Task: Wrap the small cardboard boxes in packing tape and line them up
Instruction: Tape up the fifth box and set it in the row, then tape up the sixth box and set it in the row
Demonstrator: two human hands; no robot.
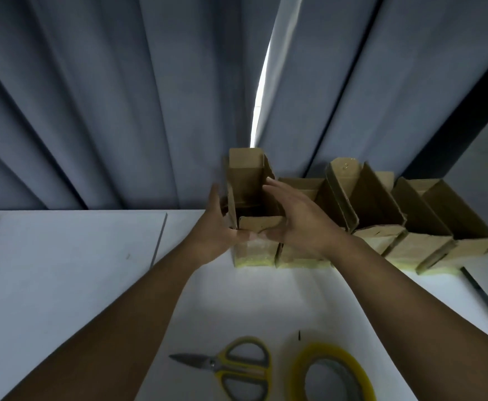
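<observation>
"How should that leftmost small brown cardboard box (254,247) have been seated?"

"Squarely. The left hand (216,227) gripped its near-left corner. The right hand (295,224) lay with straight fingers against its right flap. I'd have eased it flush beside the row of taped cardboard boxes (396,227), fronts level, without crushing flaps."

"Its look?"

"Open-topped, flaps upright, yellowish tape (254,260) round its base. It stood at the row's left end, on the white table's (63,270) far edge by the grey curtain (121,96)."
</observation>
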